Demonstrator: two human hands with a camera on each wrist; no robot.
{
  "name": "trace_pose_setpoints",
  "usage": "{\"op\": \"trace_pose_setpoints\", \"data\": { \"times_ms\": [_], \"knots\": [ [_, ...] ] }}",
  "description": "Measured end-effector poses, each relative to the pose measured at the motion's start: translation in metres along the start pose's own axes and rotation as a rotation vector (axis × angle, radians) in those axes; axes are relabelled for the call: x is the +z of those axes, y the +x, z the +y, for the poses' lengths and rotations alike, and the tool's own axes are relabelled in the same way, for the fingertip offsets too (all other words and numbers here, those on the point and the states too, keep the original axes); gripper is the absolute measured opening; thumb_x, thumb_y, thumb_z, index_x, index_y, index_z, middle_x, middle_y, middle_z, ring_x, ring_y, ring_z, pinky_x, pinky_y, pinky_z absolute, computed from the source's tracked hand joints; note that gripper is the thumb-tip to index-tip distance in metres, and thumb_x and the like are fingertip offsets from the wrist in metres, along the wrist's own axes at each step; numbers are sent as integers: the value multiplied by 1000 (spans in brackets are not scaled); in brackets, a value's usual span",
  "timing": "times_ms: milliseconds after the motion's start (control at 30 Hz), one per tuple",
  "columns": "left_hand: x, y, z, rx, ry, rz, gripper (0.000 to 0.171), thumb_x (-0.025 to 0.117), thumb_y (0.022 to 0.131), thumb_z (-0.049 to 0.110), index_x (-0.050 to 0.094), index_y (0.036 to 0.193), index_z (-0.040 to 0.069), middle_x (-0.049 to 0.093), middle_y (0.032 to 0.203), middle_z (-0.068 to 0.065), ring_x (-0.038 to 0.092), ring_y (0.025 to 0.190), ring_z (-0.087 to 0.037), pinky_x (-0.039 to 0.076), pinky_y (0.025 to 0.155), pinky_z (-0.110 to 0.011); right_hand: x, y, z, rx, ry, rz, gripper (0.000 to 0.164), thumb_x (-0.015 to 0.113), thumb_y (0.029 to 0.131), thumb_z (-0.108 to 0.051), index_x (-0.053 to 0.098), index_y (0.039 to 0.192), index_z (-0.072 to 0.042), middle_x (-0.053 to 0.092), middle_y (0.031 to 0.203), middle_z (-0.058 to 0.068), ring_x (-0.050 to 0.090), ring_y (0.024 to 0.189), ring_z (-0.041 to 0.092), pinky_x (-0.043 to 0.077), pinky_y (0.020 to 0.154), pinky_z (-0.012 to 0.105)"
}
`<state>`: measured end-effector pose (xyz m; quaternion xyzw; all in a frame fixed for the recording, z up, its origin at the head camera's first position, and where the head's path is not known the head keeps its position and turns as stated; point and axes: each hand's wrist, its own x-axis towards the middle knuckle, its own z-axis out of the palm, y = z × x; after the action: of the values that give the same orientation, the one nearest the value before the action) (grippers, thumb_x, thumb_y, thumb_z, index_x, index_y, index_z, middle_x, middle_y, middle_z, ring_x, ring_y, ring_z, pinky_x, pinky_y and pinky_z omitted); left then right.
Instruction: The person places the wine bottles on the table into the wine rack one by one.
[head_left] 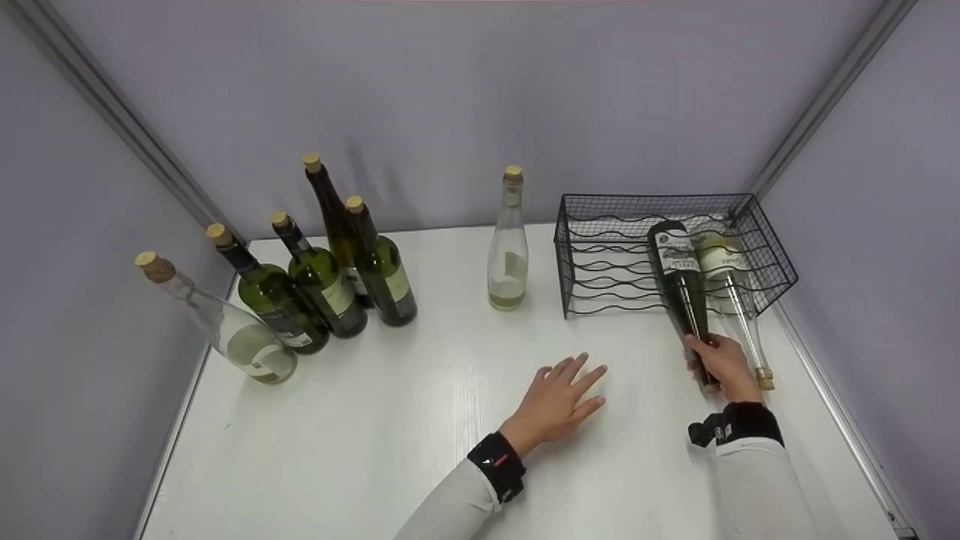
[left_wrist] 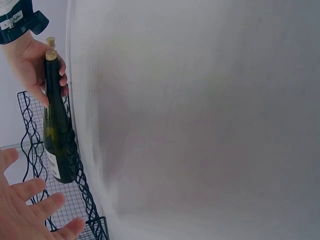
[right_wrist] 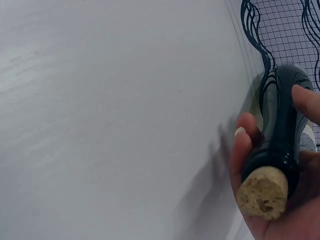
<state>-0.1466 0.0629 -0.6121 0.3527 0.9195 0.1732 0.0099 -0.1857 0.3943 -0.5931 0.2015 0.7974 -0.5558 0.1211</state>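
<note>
My right hand (head_left: 724,364) grips the neck of a dark green wine bottle (head_left: 681,281), whose body lies in the black wire rack (head_left: 615,285). Its corked end points toward me, and the cork (right_wrist: 263,194) shows close up in the right wrist view. Just to the right, a clear bottle (head_left: 731,274) with a pale label lies in the same rack, its neck also toward me. Over the white table my left hand (head_left: 553,405) is spread with fingers apart, holding nothing. In the left wrist view, the dark bottle (left_wrist: 59,130) slopes into the rack.
A clear corked bottle (head_left: 508,255) stands left of the rack. Farther left, several bottles cluster: a clear one (head_left: 240,337), green ones (head_left: 326,289) and a tall brown one (head_left: 330,202). Walls (head_left: 480,97) enclose the white table (head_left: 337,450) at the back and sides.
</note>
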Motion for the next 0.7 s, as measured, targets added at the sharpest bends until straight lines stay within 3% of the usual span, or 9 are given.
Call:
{"op": "trace_pose_setpoints", "data": {
  "times_ms": [100, 233, 367, 700],
  "knots": [
    [-2, -2, -2, -13, -20, 4, 60, 14, 103, 59, 28, 155, 34, 28, 159, -3, 32, 142, -23, 33, 109, -46, 1, -4, -4, -26, -120, 41, 71, 50, 102, -39, 29, 145, 13, 60, 114, 29, 63, 87, 24, 52, 65, 30],
    [-5, -4, -8, -42, -43, 27, 60, 16, 103, 59, 27, 156, 34, 28, 159, -3, 31, 142, -23, 32, 110, -47, -1, -10, -13, -41, -254, 92, 82, 46, 102, -44, 12, 149, 14, 34, 142, 39, 47, 120, 45, 46, 95, 47],
    [-9, -6, -14, -70, -50, 44, 59, 17, 103, 59, 28, 155, 34, 27, 159, -3, 30, 143, -23, 32, 110, -48, -3, -16, -22, -69, -323, 103, 81, 43, 103, -44, 11, 149, 15, 25, 145, 42, 29, 133, 55, 28, 108, 58],
    [-12, -14, -27, -131, -61, 51, 60, 18, 102, 60, 28, 156, 34, 26, 160, -4, 31, 142, -24, 32, 110, -48, 10, -35, -31, -250, -478, 166, 77, 52, 100, -43, 25, 149, 11, 19, 149, 40, 18, 136, 57, 18, 109, 65]
  ]
}}
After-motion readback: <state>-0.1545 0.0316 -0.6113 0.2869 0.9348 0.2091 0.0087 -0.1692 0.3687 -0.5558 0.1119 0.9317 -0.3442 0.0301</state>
